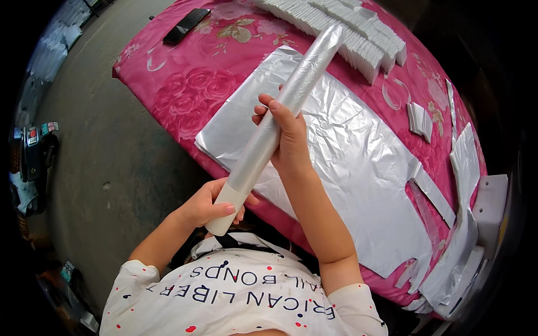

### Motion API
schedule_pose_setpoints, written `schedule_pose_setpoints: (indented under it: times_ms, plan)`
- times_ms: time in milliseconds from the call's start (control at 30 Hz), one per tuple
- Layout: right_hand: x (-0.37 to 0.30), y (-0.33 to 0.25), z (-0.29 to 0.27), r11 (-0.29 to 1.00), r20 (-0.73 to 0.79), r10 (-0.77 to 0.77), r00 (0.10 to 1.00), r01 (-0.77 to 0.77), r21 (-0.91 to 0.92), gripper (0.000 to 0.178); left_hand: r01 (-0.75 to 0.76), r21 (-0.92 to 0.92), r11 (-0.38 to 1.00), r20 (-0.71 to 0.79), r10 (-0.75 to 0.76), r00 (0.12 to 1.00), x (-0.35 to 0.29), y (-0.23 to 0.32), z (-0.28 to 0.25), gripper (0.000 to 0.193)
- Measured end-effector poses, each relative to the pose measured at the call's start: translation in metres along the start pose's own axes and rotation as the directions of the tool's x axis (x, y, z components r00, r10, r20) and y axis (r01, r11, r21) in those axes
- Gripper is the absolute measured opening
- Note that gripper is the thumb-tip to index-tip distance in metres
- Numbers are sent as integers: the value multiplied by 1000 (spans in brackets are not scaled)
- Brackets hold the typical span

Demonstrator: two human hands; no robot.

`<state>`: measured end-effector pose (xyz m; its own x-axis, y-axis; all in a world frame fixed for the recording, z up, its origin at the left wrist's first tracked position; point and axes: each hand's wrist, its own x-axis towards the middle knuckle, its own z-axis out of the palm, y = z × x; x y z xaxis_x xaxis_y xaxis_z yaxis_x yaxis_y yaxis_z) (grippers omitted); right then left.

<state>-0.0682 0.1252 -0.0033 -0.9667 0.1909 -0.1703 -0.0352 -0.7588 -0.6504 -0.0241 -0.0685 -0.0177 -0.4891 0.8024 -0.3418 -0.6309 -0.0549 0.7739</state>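
A long roll of clear plastic film (pixel 269 126) slants across the view, its near end close to my body and its far end above the table. My left hand (pixel 210 204) is closed round the near end, where a whitish band (pixel 230 201) covers the roll. Higher up, my right hand (pixel 288 134) wraps round the middle of the roll, thumb on top. Below the roll lies a stack of silvery plastic bags (pixel 353 168), flat and wrinkled on top, with cut-out handles at its right end.
A pink flowered cloth (pixel 185 101) covers the table. Folded white slips (pixel 358 45) stand in rows at the back, with a smaller bundle (pixel 420 120) to the right. A black phone (pixel 186 26) lies far left. Plastic strips (pixel 462 190) and a white plastic container (pixel 492 207) are at the right edge.
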Motion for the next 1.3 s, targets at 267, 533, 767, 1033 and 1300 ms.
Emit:
schedule_pose_setpoints:
  times_ms: [267,533,767,1033,1300]
  plan:
    - [-49,-86,-30,933,-70,-269,961,241,-267,64,179,533,827,-73,-166,983,57,8,82,54]
    - [-90,-100,-70,966,-82,-259,962,258,-21,62,243,240,940,203,-293,934,79,-4,126,61]
    - [-104,-101,-80,968,-201,-252,947,242,-73,60,317,102,943,394,-331,857,92,-20,125,68]
    - [-105,-103,-95,914,-367,-368,854,258,-314,56,176,371,912,66,-214,975,111,-30,127,67]
    - [-109,-124,-105,935,-122,-312,942,282,-217,73,235,453,860,-16,-256,967,103,-21,140,39]
